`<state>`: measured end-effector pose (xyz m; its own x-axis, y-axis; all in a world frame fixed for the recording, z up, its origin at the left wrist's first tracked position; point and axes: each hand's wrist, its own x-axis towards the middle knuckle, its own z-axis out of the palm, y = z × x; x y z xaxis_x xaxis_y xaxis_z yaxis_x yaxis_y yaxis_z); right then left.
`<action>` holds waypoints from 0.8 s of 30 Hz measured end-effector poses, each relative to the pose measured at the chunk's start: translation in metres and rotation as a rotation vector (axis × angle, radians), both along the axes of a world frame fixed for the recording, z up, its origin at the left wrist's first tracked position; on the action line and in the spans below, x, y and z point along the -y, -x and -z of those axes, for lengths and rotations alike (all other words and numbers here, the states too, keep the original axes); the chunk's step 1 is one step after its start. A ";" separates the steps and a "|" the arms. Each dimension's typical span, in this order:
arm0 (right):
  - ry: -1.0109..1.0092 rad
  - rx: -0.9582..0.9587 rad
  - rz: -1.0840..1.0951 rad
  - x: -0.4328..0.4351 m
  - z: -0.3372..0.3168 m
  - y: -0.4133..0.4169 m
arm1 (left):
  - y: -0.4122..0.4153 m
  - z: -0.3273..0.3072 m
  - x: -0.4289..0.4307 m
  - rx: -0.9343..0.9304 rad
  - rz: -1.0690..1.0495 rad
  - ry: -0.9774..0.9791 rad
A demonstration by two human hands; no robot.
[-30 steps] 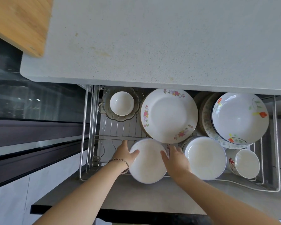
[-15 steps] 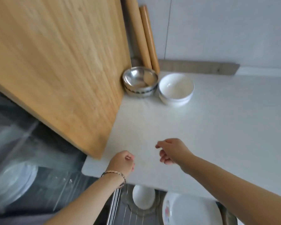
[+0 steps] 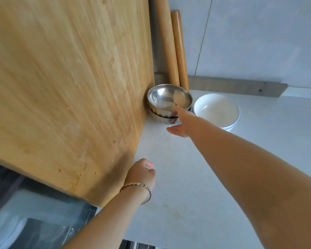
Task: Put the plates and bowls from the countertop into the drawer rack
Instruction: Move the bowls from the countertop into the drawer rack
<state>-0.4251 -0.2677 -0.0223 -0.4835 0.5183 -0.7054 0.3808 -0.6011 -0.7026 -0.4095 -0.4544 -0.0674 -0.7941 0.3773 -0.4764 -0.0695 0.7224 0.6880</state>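
Observation:
A stack of steel bowls (image 3: 166, 99) stands at the back of the white countertop (image 3: 196, 177), against the wooden board. Right beside it is a stack of white bowls (image 3: 217, 110). My right hand (image 3: 180, 125) is stretched out to the steel bowls, fingers apart, with a fingertip at the top bowl's near rim and the thumb below; it holds nothing. My left hand (image 3: 142, 175), with a bracelet on the wrist, hovers loosely curled and empty over the counter near the board's corner. The drawer rack is almost out of view at the bottom edge.
A large wooden cutting board (image 3: 66, 83) leans over the left side. Two wooden rolling pins (image 3: 172, 45) stand in the corner against the grey wall. A dark glass cooktop (image 3: 25, 221) lies at lower left.
The view rose from the drawer to the countertop. Both hands left the white plate in the rack. My right hand then reached forward to the steel bowls; the left stayed near the board's corner.

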 end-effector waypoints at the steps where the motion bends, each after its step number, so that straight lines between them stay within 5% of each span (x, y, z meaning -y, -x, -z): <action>1: 0.010 -0.028 0.031 -0.001 0.002 0.002 | 0.000 0.001 -0.001 0.007 -0.001 -0.008; 6: 0.058 -0.086 0.172 0.002 0.018 0.005 | -0.001 0.005 0.001 0.063 -0.023 -0.037; 16: -0.197 0.012 -0.155 0.067 0.001 -0.128 | -0.034 -0.041 0.025 0.399 -0.283 -0.399; 24: -0.382 0.017 -0.263 0.107 -0.019 -0.266 | -0.106 -0.058 0.075 0.432 0.052 -0.392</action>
